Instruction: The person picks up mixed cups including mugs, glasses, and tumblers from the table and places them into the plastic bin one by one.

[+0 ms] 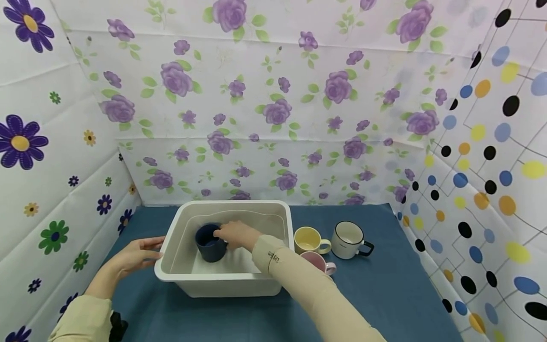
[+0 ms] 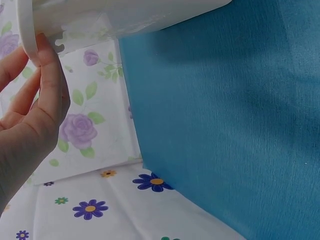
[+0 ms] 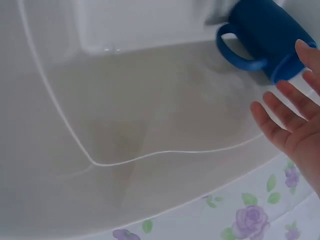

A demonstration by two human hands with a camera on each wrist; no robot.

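Note:
A white plastic tub point(image 1: 228, 287) stands on the table, with a dark blue mug point(image 1: 211, 251) inside it toward the left. My right hand point(image 1: 239, 235) reaches into the tub at the mug's rim. Seen from the right wrist, the thumb point(image 3: 306, 52) lies at the rim of the blue mug point(image 3: 270, 37) while the other fingers point(image 3: 287, 117) are spread, and the mug's handle points away from the hand. Outside the tub, my left hand point(image 1: 134, 256) touches its left rim with extended fingers. The left wrist view shows those fingertips point(image 2: 46, 47) against the rim's underside point(image 2: 27, 30).
Right of the tub stand a yellow mug point(image 1: 306, 240), a pink mug point(image 1: 314, 260) partly hidden by the right sleeve point(image 1: 299, 285), and a white mug point(image 1: 347, 240) with black rim and handle. A blue cloth point(image 1: 384, 294) covers the table. Patterned sheets point(image 1: 273, 114) enclose three sides.

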